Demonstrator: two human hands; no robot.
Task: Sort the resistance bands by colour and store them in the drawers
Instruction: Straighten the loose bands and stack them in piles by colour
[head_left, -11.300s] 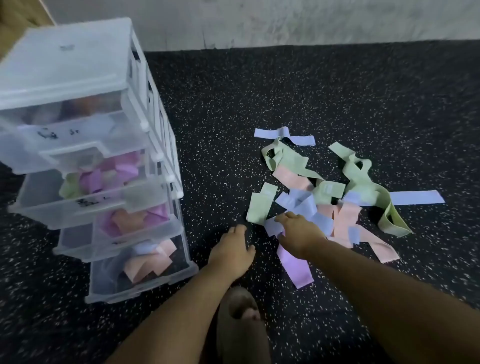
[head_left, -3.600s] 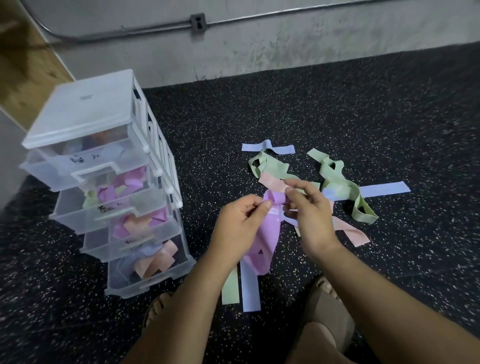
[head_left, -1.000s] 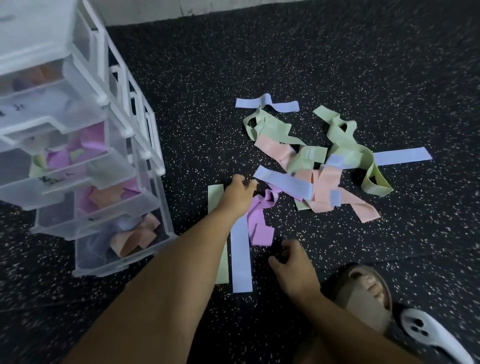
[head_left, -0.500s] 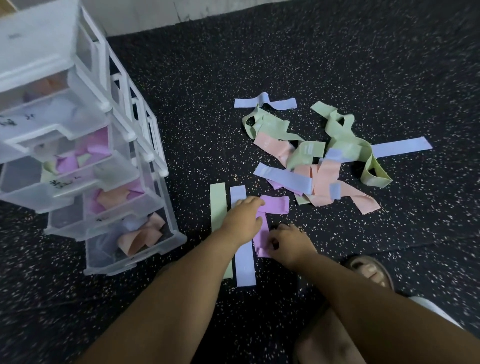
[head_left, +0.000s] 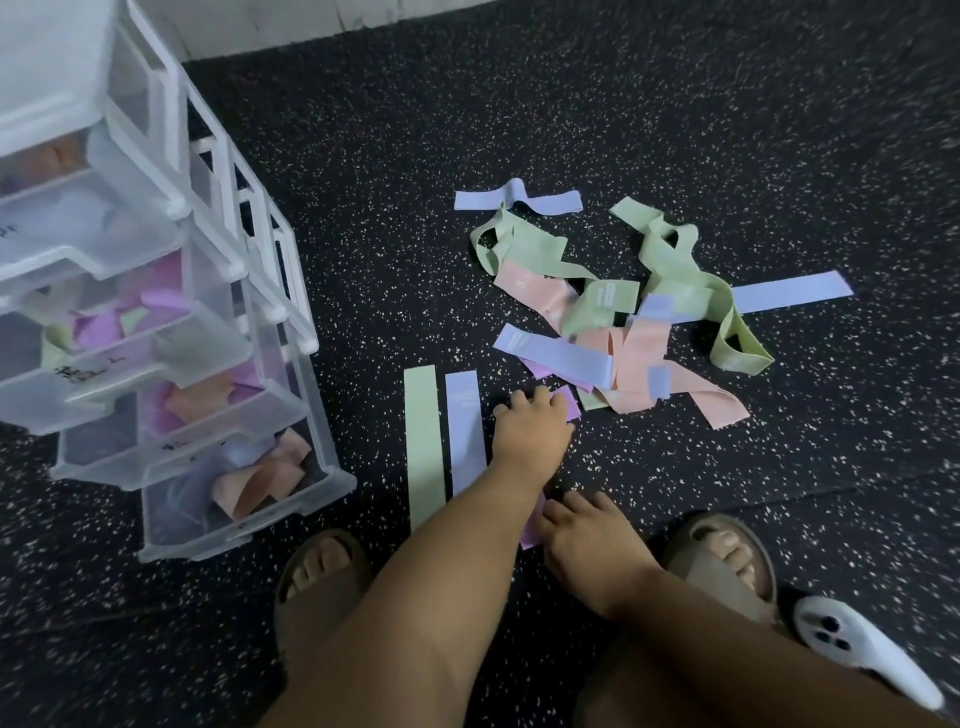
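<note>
In the head view, the left hand (head_left: 532, 434) presses with flat fingers on the far end of the purple band (head_left: 567, 402). The right hand (head_left: 584, 538) rests with spread fingers on its near end, neither hand curled round it, and the band lies on the floor (head_left: 675, 130) just beside the blue strip (head_left: 465, 426) and green strip (head_left: 425, 441). The risk, as I judge it, is that the springy band curls when released and slides onto the blue strip or into the mixed pile (head_left: 644, 338); it could also end up in the wrong one of the drawers (head_left: 291, 499), since several hold mixed colours. Black handwriting on the drawer fronts and pale print on some bands are too blurred to read.
</note>
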